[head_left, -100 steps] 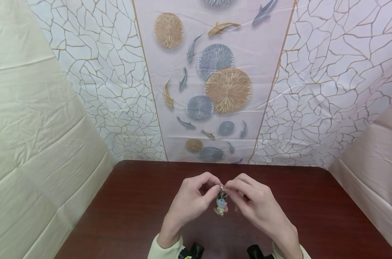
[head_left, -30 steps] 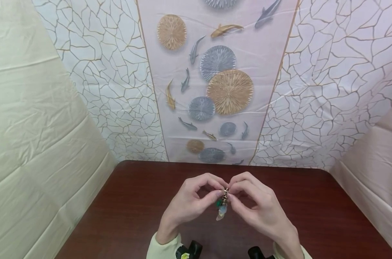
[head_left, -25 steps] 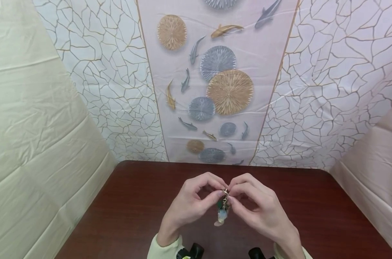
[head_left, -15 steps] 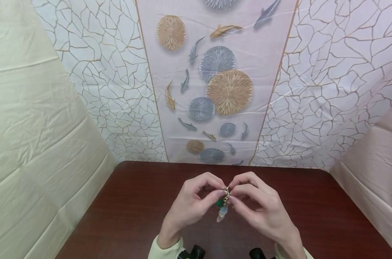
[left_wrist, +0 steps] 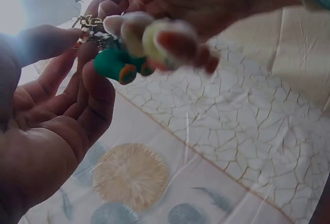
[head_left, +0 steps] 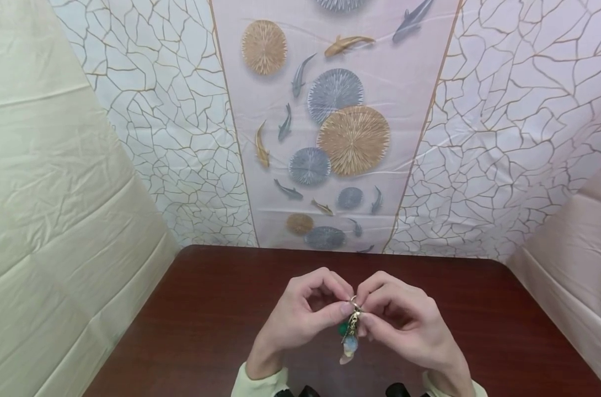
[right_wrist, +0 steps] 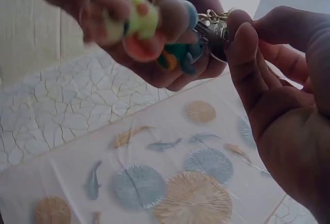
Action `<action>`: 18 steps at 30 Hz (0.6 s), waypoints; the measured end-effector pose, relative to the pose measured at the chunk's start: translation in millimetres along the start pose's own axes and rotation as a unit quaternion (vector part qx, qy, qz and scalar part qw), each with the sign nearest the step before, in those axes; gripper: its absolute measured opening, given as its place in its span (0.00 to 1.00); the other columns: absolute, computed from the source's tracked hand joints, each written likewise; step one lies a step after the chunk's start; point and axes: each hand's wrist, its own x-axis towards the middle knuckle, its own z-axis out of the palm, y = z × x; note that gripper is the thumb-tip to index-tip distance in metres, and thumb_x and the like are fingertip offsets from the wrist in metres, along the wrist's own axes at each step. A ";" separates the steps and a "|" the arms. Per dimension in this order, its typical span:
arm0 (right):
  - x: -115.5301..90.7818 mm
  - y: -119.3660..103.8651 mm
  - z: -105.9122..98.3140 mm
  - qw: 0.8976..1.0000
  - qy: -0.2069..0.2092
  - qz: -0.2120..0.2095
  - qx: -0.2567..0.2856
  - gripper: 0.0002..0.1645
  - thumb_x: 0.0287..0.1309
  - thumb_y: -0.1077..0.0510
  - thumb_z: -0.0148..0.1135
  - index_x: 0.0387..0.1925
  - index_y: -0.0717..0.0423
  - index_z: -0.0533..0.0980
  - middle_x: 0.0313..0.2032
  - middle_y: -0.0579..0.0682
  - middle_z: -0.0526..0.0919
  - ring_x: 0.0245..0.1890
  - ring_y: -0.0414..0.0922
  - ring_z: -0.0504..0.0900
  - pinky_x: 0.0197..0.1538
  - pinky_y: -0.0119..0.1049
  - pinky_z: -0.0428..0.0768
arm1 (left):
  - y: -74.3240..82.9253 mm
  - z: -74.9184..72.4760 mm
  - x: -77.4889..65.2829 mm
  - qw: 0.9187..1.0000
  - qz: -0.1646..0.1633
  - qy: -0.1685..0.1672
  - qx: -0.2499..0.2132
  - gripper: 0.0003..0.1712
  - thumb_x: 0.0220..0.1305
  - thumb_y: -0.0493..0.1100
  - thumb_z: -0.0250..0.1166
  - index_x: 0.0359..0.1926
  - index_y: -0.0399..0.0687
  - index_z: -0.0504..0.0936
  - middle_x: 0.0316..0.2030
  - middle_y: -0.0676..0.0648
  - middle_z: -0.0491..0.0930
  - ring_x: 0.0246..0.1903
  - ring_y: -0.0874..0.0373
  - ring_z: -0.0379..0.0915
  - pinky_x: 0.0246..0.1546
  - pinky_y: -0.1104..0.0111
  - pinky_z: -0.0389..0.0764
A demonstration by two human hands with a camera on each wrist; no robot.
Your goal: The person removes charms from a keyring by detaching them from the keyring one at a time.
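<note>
A keychain hangs between both hands above the brown table. Its gold ring [head_left: 355,303] is pinched from the left by my left hand [head_left: 302,314], thumb against forefinger. From the other side my right hand [head_left: 412,322] pinches the ring beside a short gold chain [head_left: 353,323]. Below dangle a small figurine [head_left: 350,345] in pale blue, yellow and pink, and a green charm [head_left: 343,329]. In the left wrist view the figurine [left_wrist: 172,43] is blurred beside the green charm [left_wrist: 114,64]. A dark metal piece [right_wrist: 215,37] shows near the fingertips in the right wrist view.
The dark brown table [head_left: 211,320] spreads under the hands. Behind it hangs a cloth [head_left: 280,220] printed with fish and round motifs. Cream fabric [head_left: 72,231] slopes along the left side, with beige fabric [head_left: 573,264] on the right.
Both hands have shifted slightly right and toward the body, with the keychain between them. The ring shows more clearly now, and the charms have swung and turned.
</note>
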 end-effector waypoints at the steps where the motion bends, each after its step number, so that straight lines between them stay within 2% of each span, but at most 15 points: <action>1: -0.2 0.2 -0.2 1.000 -0.001 0.002 0.010 0.10 0.52 0.82 0.58 0.35 0.73 0.73 0.36 0.61 0.74 0.27 0.42 0.77 0.24 0.24 0.77 | 0.1 0.6 0.3 1.000 -0.002 0.000 -0.013 0.04 0.62 0.27 0.62 0.37 0.34 0.76 0.36 0.32 0.79 0.36 0.64 0.79 0.30 0.69 0.84; 6: -3.4 0.6 -0.6 0.999 0.024 0.027 0.026 0.13 0.49 0.85 0.56 0.35 0.72 0.72 0.38 0.61 0.74 0.22 0.41 0.76 0.21 0.24 0.76 | -1.0 3.6 2.0 0.999 0.005 0.010 -0.036 0.02 0.63 0.27 0.61 0.35 0.32 0.75 0.35 0.29 0.79 0.37 0.66 0.79 0.29 0.69 0.84; 9: -6.6 1.9 1.3 0.997 0.061 0.049 -0.007 0.15 0.46 0.85 0.58 0.34 0.69 0.73 0.41 0.60 0.74 0.27 0.42 0.76 0.21 0.26 0.74 | -1.8 4.4 2.9 0.999 0.017 0.027 -0.034 0.03 0.62 0.25 0.61 0.34 0.31 0.74 0.35 0.28 0.78 0.38 0.65 0.79 0.30 0.68 0.85; 13: -7.5 4.1 6.8 0.987 0.116 0.084 -0.078 0.18 0.43 0.85 0.60 0.37 0.70 0.74 0.42 0.58 0.74 0.30 0.41 0.75 0.25 0.31 0.73 | -3.2 5.3 2.8 0.996 0.018 0.082 -0.012 0.04 0.61 0.24 0.61 0.32 0.31 0.74 0.34 0.27 0.78 0.38 0.65 0.79 0.30 0.72 0.84; 15: -6.2 4.4 9.7 0.973 0.142 0.121 -0.135 0.19 0.44 0.84 0.62 0.38 0.68 0.74 0.37 0.54 0.75 0.27 0.38 0.75 0.24 0.29 0.72 | -4.2 6.7 2.6 0.993 0.012 0.117 0.011 0.04 0.61 0.25 0.62 0.32 0.31 0.75 0.34 0.28 0.79 0.37 0.66 0.79 0.30 0.72 0.84; 18: -5.0 3.6 11.8 0.939 0.164 0.213 -0.214 0.16 0.51 0.77 0.65 0.38 0.59 0.76 0.31 0.46 0.76 0.24 0.35 0.75 0.24 0.28 0.73 | -6.4 9.4 3.0 0.985 0.014 0.161 0.055 0.04 0.61 0.26 0.63 0.32 0.32 0.76 0.34 0.31 0.79 0.36 0.67 0.79 0.29 0.70 0.84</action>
